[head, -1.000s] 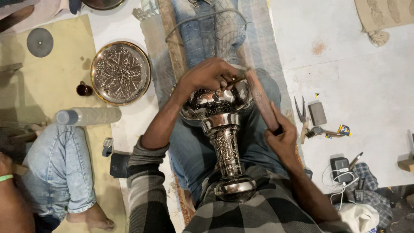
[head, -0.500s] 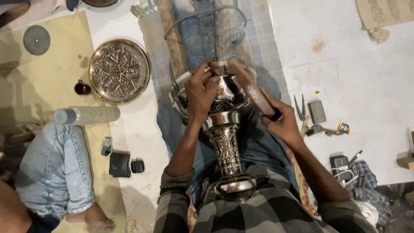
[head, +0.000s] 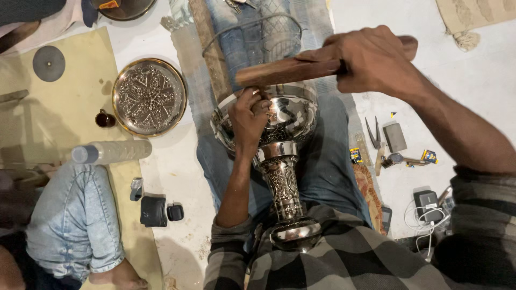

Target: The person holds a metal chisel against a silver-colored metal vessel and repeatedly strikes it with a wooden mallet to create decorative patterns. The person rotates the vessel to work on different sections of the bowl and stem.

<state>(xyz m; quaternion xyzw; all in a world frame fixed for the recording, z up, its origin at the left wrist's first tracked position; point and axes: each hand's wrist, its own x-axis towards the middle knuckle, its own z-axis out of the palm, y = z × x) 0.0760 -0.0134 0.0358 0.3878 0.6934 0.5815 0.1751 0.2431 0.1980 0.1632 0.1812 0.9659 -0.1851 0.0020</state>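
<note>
Fingers of the left hand (head: pixel 248 115) are pinched shut on a small tool, too hidden to name, set against the bowl of the engraved metal goblet (head: pixel 279 161) lying along the person's lap, foot toward the body. Half a second ago the right hand (head: pixel 371 59) rested low on the bowl's rim; now it is raised above it, fist wrapped tight around a wooden mallet (head: pixel 293 70), which reads as a strike being wound up. The goblet is silvery, with dense chased patterning on bowl and stem.
</note>
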